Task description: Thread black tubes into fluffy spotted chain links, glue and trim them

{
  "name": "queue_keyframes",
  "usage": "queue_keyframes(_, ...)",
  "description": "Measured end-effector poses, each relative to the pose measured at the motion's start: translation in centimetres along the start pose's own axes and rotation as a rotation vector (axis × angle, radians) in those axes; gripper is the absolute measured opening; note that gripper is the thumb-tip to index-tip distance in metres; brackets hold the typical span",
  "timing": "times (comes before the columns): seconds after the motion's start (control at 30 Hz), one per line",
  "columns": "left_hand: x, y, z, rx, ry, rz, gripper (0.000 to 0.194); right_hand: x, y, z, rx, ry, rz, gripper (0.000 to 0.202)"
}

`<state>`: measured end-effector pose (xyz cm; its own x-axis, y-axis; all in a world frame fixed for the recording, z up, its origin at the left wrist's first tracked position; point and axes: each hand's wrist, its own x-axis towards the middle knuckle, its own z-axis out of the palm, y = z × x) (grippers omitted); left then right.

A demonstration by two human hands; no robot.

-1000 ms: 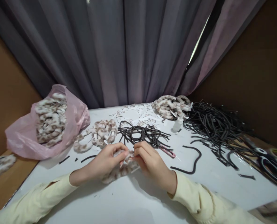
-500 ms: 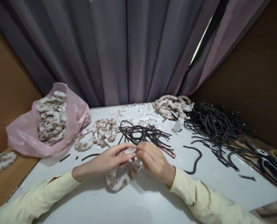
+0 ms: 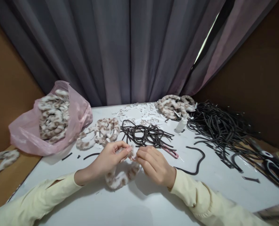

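Note:
A fluffy white-and-brown tube [image 3: 117,182] forms a loop below my hands, over the white table. My left hand [image 3: 112,157] pinches one end of it between thumb and fingers. Close beside it, my right hand [image 3: 153,161] has its fingers curled at the other end, where a small tuft shows between the hands. Just beyond lies a tangle of black cords [image 3: 146,135], with a pink-handled tool [image 3: 171,152] at its right edge. More furry tubes [image 3: 106,130] lie behind my left hand.
A pink plastic bag [image 3: 79,110] full of furry tubes stands left. Behind are small hooks and labels [image 3: 144,113], a clear bottle [image 3: 181,124] and furry coils [image 3: 171,105]. A large black cord heap [image 3: 219,122] and scissors [image 3: 274,169] lie right.
My left hand has shifted slightly, its fingers now more curled, and the tuft between the hands shows more. The view has shifted a little.

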<state>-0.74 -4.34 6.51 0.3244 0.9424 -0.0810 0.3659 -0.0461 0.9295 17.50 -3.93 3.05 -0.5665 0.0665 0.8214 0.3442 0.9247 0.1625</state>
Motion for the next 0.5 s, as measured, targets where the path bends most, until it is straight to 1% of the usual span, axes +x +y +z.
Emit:
queue_keyframes(0.17,0.1,-0.5,0.2,-0.034,0.037,0.025,0.029,-0.2,-0.5,0.2,0.016,-0.008,0.020,0.017)
queue_keyframes(0.23,0.1,-0.6,0.3,-0.044,0.050,0.031,0.029,-0.2,-0.8,0.3,0.001,-0.019,0.056,0.016)
queue_keyframes(0.3,0.1,-0.6,0.4,-0.050,0.057,0.030,0.029,-0.2,-1.0,0.4,-0.003,-0.033,0.133,0.015)
queue_keyframes(0.37,0.1,-0.7,0.4,-0.050,0.060,0.022,0.029,-0.2,-1.2,0.5,0.033,-0.031,0.241,0.014)
queue_keyframes(0.5,0.0,-0.9,0.7,0.007,0.084,0.037,0.030,0.0,-1.3,0.8,0.162,0.062,0.451,0.014)
